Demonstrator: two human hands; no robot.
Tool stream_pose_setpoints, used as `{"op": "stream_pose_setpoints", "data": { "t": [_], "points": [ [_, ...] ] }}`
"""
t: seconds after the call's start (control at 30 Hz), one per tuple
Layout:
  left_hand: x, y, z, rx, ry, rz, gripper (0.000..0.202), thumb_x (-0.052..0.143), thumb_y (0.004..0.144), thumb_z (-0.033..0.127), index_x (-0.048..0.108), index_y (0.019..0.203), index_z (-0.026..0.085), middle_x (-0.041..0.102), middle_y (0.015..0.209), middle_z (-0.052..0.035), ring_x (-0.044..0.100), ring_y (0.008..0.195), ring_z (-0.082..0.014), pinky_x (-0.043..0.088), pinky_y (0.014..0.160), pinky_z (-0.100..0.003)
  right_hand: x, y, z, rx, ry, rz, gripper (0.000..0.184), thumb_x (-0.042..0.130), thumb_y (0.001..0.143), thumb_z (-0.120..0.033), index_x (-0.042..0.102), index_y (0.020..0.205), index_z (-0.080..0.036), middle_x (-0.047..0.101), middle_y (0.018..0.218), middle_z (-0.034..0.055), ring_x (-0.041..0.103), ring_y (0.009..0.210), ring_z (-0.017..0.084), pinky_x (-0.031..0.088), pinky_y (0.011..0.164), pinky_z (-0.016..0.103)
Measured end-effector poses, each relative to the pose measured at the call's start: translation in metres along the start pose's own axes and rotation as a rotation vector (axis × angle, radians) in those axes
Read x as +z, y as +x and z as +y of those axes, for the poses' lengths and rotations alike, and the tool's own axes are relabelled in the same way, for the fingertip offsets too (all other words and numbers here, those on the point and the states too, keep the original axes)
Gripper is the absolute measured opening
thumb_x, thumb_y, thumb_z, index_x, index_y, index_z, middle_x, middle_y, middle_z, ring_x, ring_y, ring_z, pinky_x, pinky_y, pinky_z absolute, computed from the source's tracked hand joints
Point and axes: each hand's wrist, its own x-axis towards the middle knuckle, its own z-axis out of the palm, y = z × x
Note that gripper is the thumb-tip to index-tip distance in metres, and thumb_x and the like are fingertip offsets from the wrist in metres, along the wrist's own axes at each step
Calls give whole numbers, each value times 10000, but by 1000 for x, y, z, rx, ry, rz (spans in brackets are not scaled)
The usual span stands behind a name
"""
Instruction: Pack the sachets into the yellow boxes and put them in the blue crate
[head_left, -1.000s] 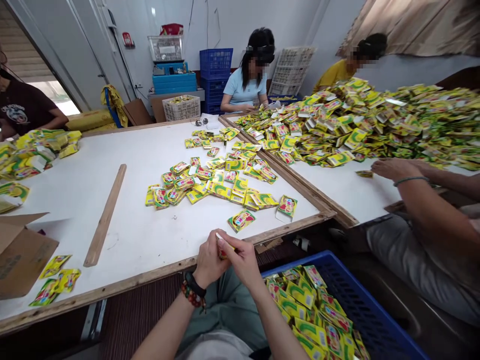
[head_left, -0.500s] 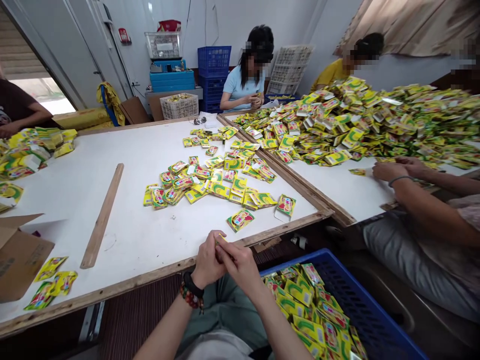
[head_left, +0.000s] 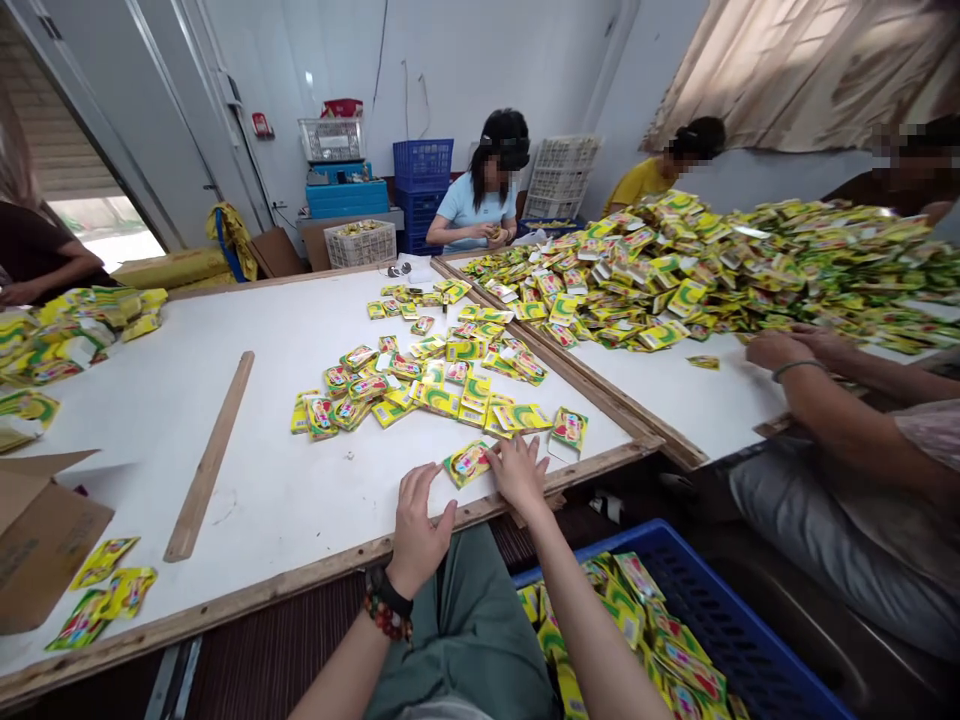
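A small flat yellow-green printed box [head_left: 466, 463] lies on the white table near its front edge. My right hand [head_left: 519, 475] reaches over the edge with its fingers spread, the fingertips touching the box's right side. To the left of the box, my left hand [head_left: 421, 525] rests at the wooden edge, fingers apart and holding nothing. Another box [head_left: 568, 430] with a white flap out lies just right of my right hand. Behind them spreads a loose group of similar boxes [head_left: 435, 398].
A blue basket [head_left: 739, 625] of boxes stands below the table at my right. A wooden strip [head_left: 210, 455] and a cardboard carton [head_left: 52, 545] are at left. Beyond a wooden divider [head_left: 577, 375] rises a big heap of boxes [head_left: 675, 270]. Co-workers sit around, one close at right.
My hands were together, pinching something small and yellow. They have parted and moved forward to the table, the right one onto the box. The yellow thing no longer shows. My view has tilted up slightly.
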Motion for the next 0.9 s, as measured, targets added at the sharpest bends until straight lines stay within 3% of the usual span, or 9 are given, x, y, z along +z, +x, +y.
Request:
{"op": "stream_pose_setpoints", "data": {
  "t": [0.1, 0.2, 0.3, 0.43, 0.5, 0.63, 0.77, 0.83, 0.9],
  "points": [
    [-6, 12, 4, 38, 137, -33, 666, 650, 795, 252, 347, 1384, 180, 460, 1389, -152, 367, 1339, -329, 376, 1072, -548, -2, -23, -18, -144, 133, -67, 250, 416, 934, -286, 620, 873, -154, 644, 1091, 142, 575, 1078, 280, 451, 909, 441],
    [-11, 22, 12, 4, 112, -142, 692, 638, 787, 258, 311, 1393, 190, 541, 1313, -145, 540, 1196, -303, 488, 966, -477, -15, -58, -30, -286, 416, -120, 310, 385, 957, -403, 596, 886, -187, 662, 822, 32, 614, 766, 182, 492, 733, 286],
    [-11, 17, 19, -55, 38, -181, 738, 643, 778, 326, 257, 1395, 203, 606, 1219, -125, 665, 959, -259, 557, 811, -399, -27, -80, -33, -314, 765, -131, 359, 404, 951, -455, 625, 1048, -190, 687, 968, 46, 626, 891, 190, 484, 803, 277],
    [-4, -2, 20, -47, -62, -119, 712, 636, 776, 359, 257, 1354, 189, 589, 1198, -135, 658, 930, -243, 553, 774, -368, -23, -88, -28, -247, 956, -136, 463, 443, 936, -444, 518, 1343, -238, 554, 1363, 43, 442, 1300, 209, 358, 1066, 318],
    [-1, -9, 17, -19, -109, -63, 645, 627, 772, 335, 292, 1301, 181, 584, 1167, -133, 646, 922, -233, 547, 767, -359, -14, -89, -27, -183, 1007, -134, 558, 525, 888, -436, 449, 1407, -246, 601, 1307, 45, 465, 1283, 227, 387, 1054, 344],
    [0, -11, 7, 34, -131, -49, 614, 614, 774, 318, 297, 1283, 184, 563, 1158, -130, 633, 913, -222, 538, 769, -360, 5, -89, -30, -28, 1205, -181, 764, 618, 804, -374, 289, 1487, -274, 717, 1060, 23, 662, 965, 216, 538, 859, 355],
    [1, -10, -1, 64, -151, -97, 460, 619, 798, 320, 367, 1172, 226, 570, 1096, -81, 622, 921, -205, 532, 774, -351, 9, -82, -31, 4, 1293, -296, 515, 679, 748, -330, 629, 1251, -230, 732, 1073, 52, 685, 959, 244, 544, 871, 393],
    [3, -11, -2, 77, -177, -89, 490, 615, 799, 286, 333, 1194, 222, 551, 1158, -100, 605, 1013, -216, 523, 835, -374, 4, -81, -31, -103, 1222, -276, 323, 671, 769, -337, 739, 1066, -229, 726, 1113, 66, 658, 1053, 268, 505, 949, 430],
    [5, -11, -2, 73, -191, -69, 633, 612, 782, 253, 240, 1291, 198, 485, 1291, -156, 544, 1162, -244, 488, 928, -418, 0, -82, -31, -248, 1074, -235, 272, 666, 792, -332, 746, 1042, -259, 708, 1161, 57, 627, 1127, 272, 455, 1013, 458]
  ]
}}
